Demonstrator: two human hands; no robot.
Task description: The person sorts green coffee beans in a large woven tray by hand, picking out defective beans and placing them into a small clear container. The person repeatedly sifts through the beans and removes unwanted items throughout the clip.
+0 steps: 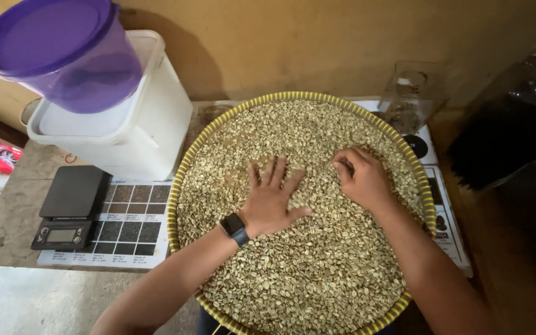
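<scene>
A round woven tray (184, 162) with a yellow and dark rim rests on the surface (7, 229) and fills the near centre of the view. It is loaded edge to edge with pale green coffee beans (305, 273).

The left hand (271, 201) lies palm down on the beans near the tray's middle, fingers (272, 170) spread wide and flat, holding nothing. A dark smartwatch (235, 228) sits on its wrist.

The right hand (362, 180) rests on the beans just beside the left, toward the tray's right half. Its fingers (344, 166) are curled inward and narrow, tips pressed into the beans; whether any beans are pinched between them cannot be told.

Left of the tray, a black digital scale (71, 206) sits on a printed chart of dark colour swatches (134, 226). Behind these stands a white square bin (150, 133), with a translucent purple lidded container (63, 53) tilted on top of it.

Beyond the tray's far right rim stands a clear glass vessel (412, 93). A dark object (510, 133) occupies the right edge; its kind cannot be told.
</scene>
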